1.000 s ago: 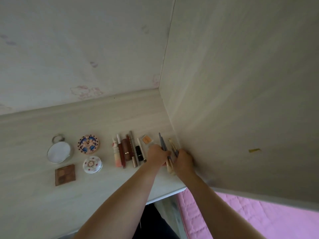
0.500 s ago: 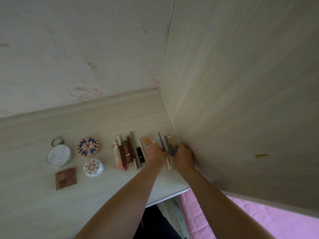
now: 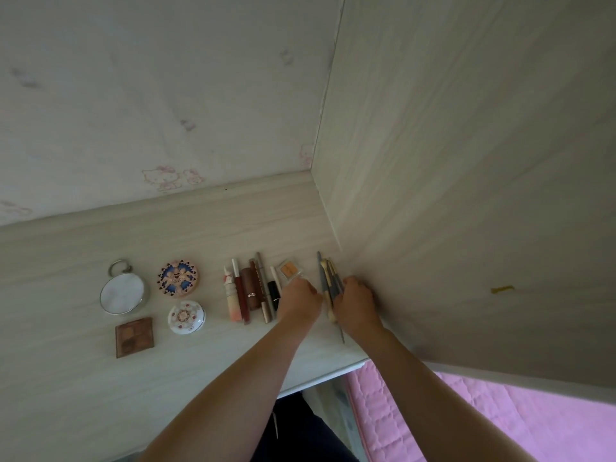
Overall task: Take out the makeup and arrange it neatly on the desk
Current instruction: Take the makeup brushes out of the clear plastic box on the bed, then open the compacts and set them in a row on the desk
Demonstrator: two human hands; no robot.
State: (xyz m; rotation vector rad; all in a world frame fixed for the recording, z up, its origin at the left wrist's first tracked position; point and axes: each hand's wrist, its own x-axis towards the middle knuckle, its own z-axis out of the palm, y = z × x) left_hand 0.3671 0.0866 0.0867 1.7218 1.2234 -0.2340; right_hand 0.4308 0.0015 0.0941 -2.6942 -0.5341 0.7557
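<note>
Left hand (image 3: 299, 296) is covering the near corner of the small clear square case with orange powder (image 3: 290, 270) and the near end of the black lipstick tube (image 3: 274, 292). Right hand (image 3: 355, 303) is hiding the middles of the bundled thin grey and cream brushes (image 3: 328, 284); individual count unreadable. Finger positions of both hands are not resolving. Both forearms are running off the bottom edge.

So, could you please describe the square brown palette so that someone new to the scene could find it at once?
Start on the pale wooden desk and go to its left cluster of compacts. Below the round silver mirror compact, nearest the desk's front edge, lies the brown eyeshadow palette. It is the only square, flat, brown piece; its neighbours are all round.
</note>
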